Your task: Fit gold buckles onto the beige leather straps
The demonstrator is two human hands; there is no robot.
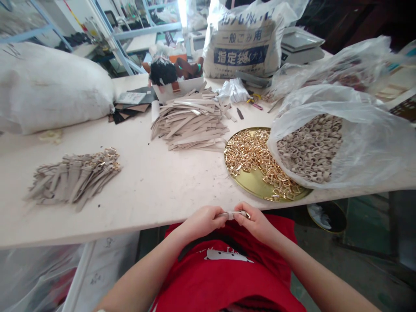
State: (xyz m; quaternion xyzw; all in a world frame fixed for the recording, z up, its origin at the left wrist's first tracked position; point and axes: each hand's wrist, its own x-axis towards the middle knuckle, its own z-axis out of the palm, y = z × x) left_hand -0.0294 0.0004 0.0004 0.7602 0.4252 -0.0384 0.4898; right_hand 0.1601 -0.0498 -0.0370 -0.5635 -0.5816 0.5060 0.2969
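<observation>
Red shirt (227, 273), left hand (203, 222), right hand (257, 223) pinching beige strap (231, 214)

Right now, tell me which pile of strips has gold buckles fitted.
The pile on the left: gold buckles glint at its right end. The bigger middle pile is bare strips.

Beige strap (231, 214), level, pinched both ends
</observation>
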